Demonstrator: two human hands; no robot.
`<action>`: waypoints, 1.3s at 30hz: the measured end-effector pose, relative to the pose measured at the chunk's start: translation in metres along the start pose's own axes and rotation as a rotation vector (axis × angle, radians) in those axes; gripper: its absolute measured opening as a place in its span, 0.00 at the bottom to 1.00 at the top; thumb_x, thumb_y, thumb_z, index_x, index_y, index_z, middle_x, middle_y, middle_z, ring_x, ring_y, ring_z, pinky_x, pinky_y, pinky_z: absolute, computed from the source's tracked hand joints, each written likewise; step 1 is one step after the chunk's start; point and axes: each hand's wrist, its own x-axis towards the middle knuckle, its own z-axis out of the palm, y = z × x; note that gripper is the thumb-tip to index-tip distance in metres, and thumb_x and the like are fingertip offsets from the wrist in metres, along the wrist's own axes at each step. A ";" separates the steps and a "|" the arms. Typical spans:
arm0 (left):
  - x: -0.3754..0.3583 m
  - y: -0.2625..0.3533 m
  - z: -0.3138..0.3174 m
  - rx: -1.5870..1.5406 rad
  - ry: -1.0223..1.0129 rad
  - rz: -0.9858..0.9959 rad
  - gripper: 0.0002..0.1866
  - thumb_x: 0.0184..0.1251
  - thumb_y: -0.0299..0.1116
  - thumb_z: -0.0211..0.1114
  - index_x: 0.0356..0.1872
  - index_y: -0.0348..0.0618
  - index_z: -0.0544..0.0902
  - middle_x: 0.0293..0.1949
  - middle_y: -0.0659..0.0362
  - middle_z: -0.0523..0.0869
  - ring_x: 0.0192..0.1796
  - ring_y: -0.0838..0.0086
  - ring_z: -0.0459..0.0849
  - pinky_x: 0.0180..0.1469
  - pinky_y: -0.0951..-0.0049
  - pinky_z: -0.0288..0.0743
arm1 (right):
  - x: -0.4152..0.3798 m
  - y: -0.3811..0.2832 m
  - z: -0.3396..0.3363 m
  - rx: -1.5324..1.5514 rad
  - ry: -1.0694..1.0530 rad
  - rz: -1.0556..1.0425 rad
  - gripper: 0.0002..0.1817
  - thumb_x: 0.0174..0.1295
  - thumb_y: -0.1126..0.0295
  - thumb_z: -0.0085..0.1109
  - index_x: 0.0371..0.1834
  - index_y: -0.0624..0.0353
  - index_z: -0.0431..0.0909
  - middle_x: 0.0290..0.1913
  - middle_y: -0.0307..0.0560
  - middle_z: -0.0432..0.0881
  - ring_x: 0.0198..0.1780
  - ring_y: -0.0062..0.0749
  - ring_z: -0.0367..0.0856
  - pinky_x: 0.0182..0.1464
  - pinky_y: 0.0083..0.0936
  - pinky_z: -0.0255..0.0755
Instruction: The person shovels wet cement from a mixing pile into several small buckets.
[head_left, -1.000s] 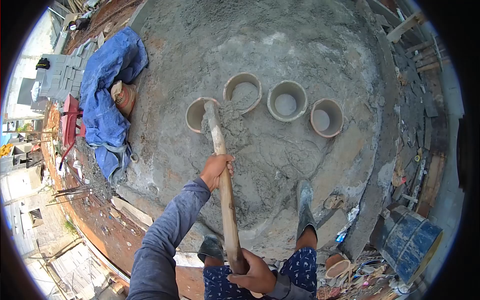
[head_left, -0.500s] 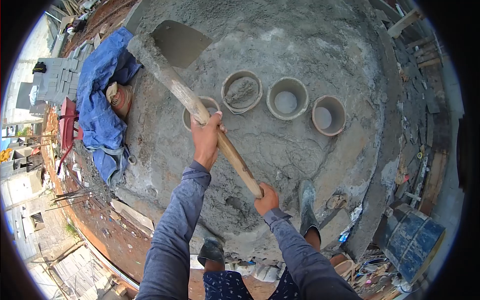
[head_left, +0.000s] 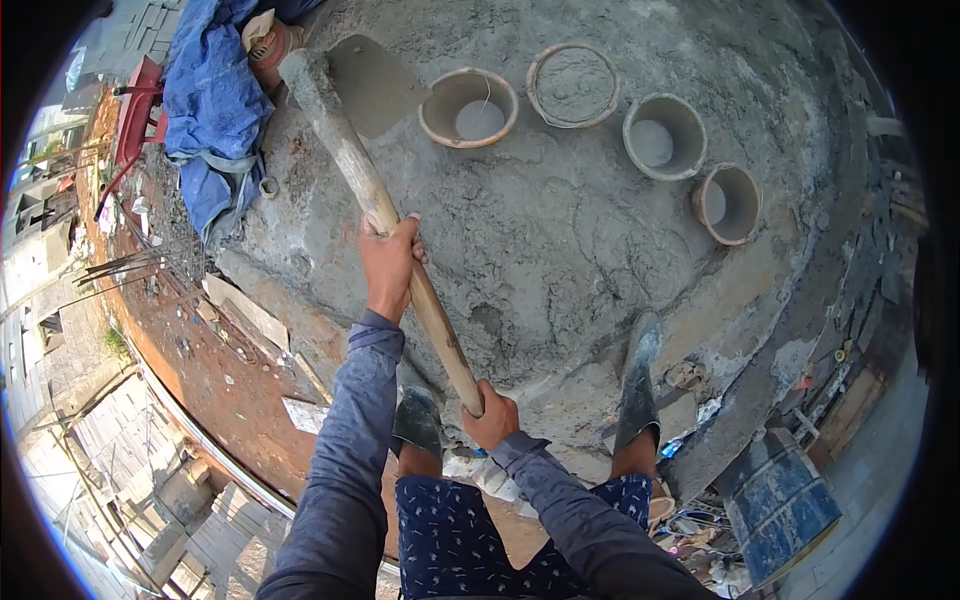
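My left hand [head_left: 388, 268] is wrapped around the middle of the wooden handle of a hoe [head_left: 440, 325]. Lower down, my right hand [head_left: 490, 415] grips the handle's near end. The hoe slants up and left, its head end crusted with wet mortar and its broad grey blade [head_left: 375, 85] close over the mortar. Right of the blade stands a bucket [head_left: 468, 130] that looks bare inside apart from its pale bottom. Beside it, another bucket [head_left: 573, 85] is full of mortar. Two more buckets [head_left: 665, 137] [head_left: 727, 204] stand farther right with little inside.
Wet grey mortar [head_left: 560, 240] spreads over the slab between my boots [head_left: 640, 370] and the buckets. A blue tarp [head_left: 215, 100] and a cement bag [head_left: 270, 45] lie at the upper left, near a red wheelbarrow [head_left: 137, 110]. At the lower right is a blue drum [head_left: 780, 505].
My view has shifted, so the buckets appear farther up and right. The handle no longer overlaps the leftmost bucket. Both hands keep their hold on the hoe, and the right one sits farther left in view.
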 end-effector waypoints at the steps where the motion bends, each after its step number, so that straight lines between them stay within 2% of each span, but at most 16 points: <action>1: 0.004 -0.047 -0.015 0.010 0.016 -0.079 0.16 0.62 0.23 0.65 0.44 0.42 0.65 0.24 0.61 0.72 0.18 0.78 0.71 0.19 0.75 0.68 | -0.013 0.019 0.009 -0.010 -0.019 0.060 0.21 0.51 0.68 0.68 0.48 0.56 0.73 0.34 0.60 0.85 0.37 0.58 0.85 0.39 0.46 0.78; 6: -0.070 -0.348 -0.098 0.243 0.039 -0.661 0.19 0.59 0.23 0.64 0.49 0.37 0.68 0.24 0.57 0.76 0.19 0.71 0.77 0.19 0.66 0.73 | -0.145 0.104 0.055 -0.145 -0.216 0.552 0.25 0.54 0.61 0.66 0.54 0.59 0.74 0.39 0.60 0.86 0.43 0.57 0.85 0.48 0.45 0.79; 7: -0.105 -0.399 -0.117 0.262 -0.032 -0.799 0.18 0.59 0.24 0.65 0.48 0.35 0.69 0.25 0.54 0.78 0.19 0.68 0.78 0.20 0.63 0.74 | -0.175 0.088 0.055 -0.106 -0.273 0.691 0.29 0.54 0.60 0.65 0.59 0.61 0.74 0.45 0.61 0.85 0.49 0.54 0.84 0.53 0.42 0.77; 8: -0.130 -0.399 -0.118 0.258 -0.042 -0.860 0.15 0.59 0.24 0.65 0.45 0.35 0.71 0.23 0.55 0.77 0.19 0.68 0.78 0.20 0.62 0.75 | -0.187 0.066 0.049 -0.131 -0.311 0.802 0.30 0.54 0.59 0.66 0.57 0.64 0.75 0.46 0.62 0.84 0.51 0.53 0.83 0.56 0.41 0.75; 9: -0.148 -0.396 -0.117 0.258 -0.048 -0.927 0.12 0.59 0.24 0.65 0.41 0.36 0.72 0.21 0.56 0.76 0.20 0.67 0.79 0.21 0.61 0.75 | -0.197 0.055 0.046 -0.106 -0.319 0.825 0.31 0.52 0.58 0.68 0.56 0.66 0.73 0.43 0.62 0.85 0.49 0.57 0.83 0.54 0.41 0.76; 11: -0.148 -0.391 -0.125 0.237 -0.168 -1.070 0.10 0.60 0.25 0.65 0.38 0.36 0.74 0.21 0.56 0.76 0.21 0.67 0.79 0.23 0.61 0.76 | -0.185 0.010 0.032 -0.093 -0.370 0.793 0.28 0.55 0.62 0.69 0.54 0.67 0.72 0.38 0.58 0.84 0.42 0.47 0.85 0.45 0.38 0.78; 14: -0.127 -0.340 -0.127 0.175 -0.271 -1.132 0.07 0.62 0.27 0.65 0.32 0.36 0.75 0.20 0.56 0.76 0.21 0.66 0.79 0.25 0.61 0.78 | -0.146 -0.071 0.007 0.296 -0.458 0.982 0.21 0.59 0.65 0.67 0.46 0.69 0.70 0.31 0.54 0.81 0.34 0.34 0.84 0.35 0.32 0.77; 17: -0.108 -0.268 -0.125 0.144 -0.308 -1.216 0.07 0.65 0.26 0.62 0.28 0.38 0.75 0.19 0.57 0.75 0.21 0.68 0.77 0.28 0.62 0.78 | -0.140 -0.128 0.004 0.773 -0.410 0.930 0.22 0.61 0.70 0.65 0.50 0.68 0.65 0.31 0.47 0.77 0.30 0.23 0.80 0.29 0.25 0.74; 20: -0.085 -0.211 -0.127 0.014 -0.335 -1.237 0.09 0.65 0.25 0.61 0.24 0.41 0.74 0.17 0.59 0.75 0.20 0.69 0.76 0.28 0.62 0.77 | -0.134 -0.189 -0.002 0.950 -0.370 0.741 0.25 0.60 0.71 0.65 0.54 0.67 0.62 0.33 0.43 0.73 0.28 0.23 0.76 0.28 0.25 0.72; 23: -0.058 -0.126 -0.113 0.029 -0.441 -1.076 0.07 0.66 0.25 0.60 0.29 0.42 0.71 0.17 0.62 0.72 0.19 0.73 0.73 0.27 0.66 0.75 | -0.123 -0.238 -0.027 1.040 -0.456 0.642 0.27 0.60 0.70 0.66 0.57 0.67 0.62 0.37 0.41 0.70 0.32 0.21 0.73 0.31 0.23 0.70; 27: -0.017 -0.026 -0.083 0.016 -0.408 -0.871 0.05 0.66 0.25 0.59 0.33 0.41 0.71 0.18 0.64 0.71 0.20 0.75 0.72 0.27 0.67 0.74 | -0.111 -0.264 -0.064 0.954 -0.509 0.350 0.26 0.63 0.74 0.64 0.62 0.64 0.64 0.34 0.41 0.76 0.30 0.21 0.76 0.34 0.21 0.72; 28: -0.004 -0.007 -0.074 -0.001 -0.367 -0.835 0.05 0.66 0.24 0.59 0.34 0.41 0.71 0.19 0.64 0.71 0.20 0.75 0.72 0.27 0.68 0.74 | -0.107 -0.263 -0.072 0.993 -0.518 0.346 0.30 0.63 0.74 0.63 0.66 0.65 0.61 0.35 0.42 0.76 0.29 0.21 0.76 0.34 0.22 0.72; 32: 0.026 0.047 -0.027 -0.080 -0.225 -0.611 0.04 0.66 0.24 0.58 0.36 0.39 0.71 0.22 0.63 0.71 0.20 0.76 0.72 0.24 0.71 0.73 | -0.071 -0.232 -0.121 0.549 -0.593 0.269 0.34 0.60 0.73 0.66 0.68 0.65 0.60 0.38 0.45 0.78 0.34 0.23 0.79 0.36 0.26 0.75; 33: 0.032 0.045 -0.015 -0.095 -0.200 -0.520 0.05 0.66 0.24 0.59 0.36 0.39 0.71 0.22 0.62 0.72 0.21 0.76 0.72 0.24 0.71 0.72 | -0.059 -0.206 -0.123 0.383 -0.450 0.048 0.32 0.53 0.65 0.68 0.59 0.67 0.65 0.36 0.54 0.80 0.40 0.40 0.82 0.42 0.35 0.75; 35: 0.043 0.031 0.010 -0.128 -0.155 -0.337 0.06 0.65 0.24 0.60 0.35 0.38 0.71 0.24 0.61 0.72 0.21 0.77 0.72 0.23 0.72 0.72 | -0.027 -0.146 -0.122 0.057 -0.346 0.001 0.34 0.50 0.66 0.68 0.61 0.63 0.66 0.43 0.60 0.83 0.46 0.54 0.83 0.47 0.42 0.75; 39: 0.085 -0.028 0.062 -0.117 -0.125 -0.192 0.16 0.64 0.23 0.62 0.47 0.40 0.65 0.28 0.59 0.72 0.23 0.74 0.74 0.24 0.69 0.73 | 0.054 -0.025 -0.104 -0.226 -0.078 0.148 0.32 0.51 0.70 0.65 0.62 0.58 0.70 0.51 0.56 0.83 0.52 0.56 0.80 0.52 0.48 0.74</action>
